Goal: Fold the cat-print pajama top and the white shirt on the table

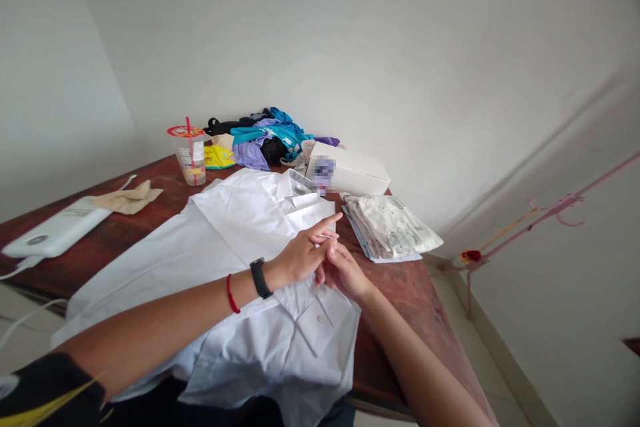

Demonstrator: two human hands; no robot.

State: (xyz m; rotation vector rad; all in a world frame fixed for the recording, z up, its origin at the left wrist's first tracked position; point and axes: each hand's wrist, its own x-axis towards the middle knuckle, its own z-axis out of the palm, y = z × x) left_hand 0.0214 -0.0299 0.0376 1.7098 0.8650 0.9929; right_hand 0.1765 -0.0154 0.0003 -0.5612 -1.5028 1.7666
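Room: plain white walls meet in a corner behind a dark reddish-brown wooden table [415, 293], whose right edge drops to a pale tiled floor.
Far left: flat white rectangular device [55, 230] with a cable, lying on the table; just beside it a crumpled beige cloth [127, 199].
Back left: clear plastic cup with a red straw and lid [190, 157], upright, near a yellow cloth item and a heap of blue, purple and black clothes [265, 137].
Centre: white cotton button-up shirt [235, 227] spread flat on the table, collar toward the far wall, hem hanging over the near edge; its long axis runs from the person away to the wall. A chest pocket shows near the hands, and the fabric is creased and partly folded there.
Left hand [303, 255]: wears a black wristband and a red thread bracelet; rests on the shirt's right-hand front panel, index finger stretched out toward the right, other fingers curled loosely; it grips nothing that I can see.
Right hand [345, 270]: touching the left hand, fingers bent down onto the shirt's edge; whether they pinch fabric is hidden by the left hand.
Relation: the shirt lies directly under both hands, mostly to their left; both hands sit at its right edge.
Back right: white cardboard box [350, 172], with a blurred label, just past the collar.
Right: folded cream printed cloth bundle [390, 227], beside the shirt, apart from the hands.
Far right: pink string [560, 203] stretched along the wall.
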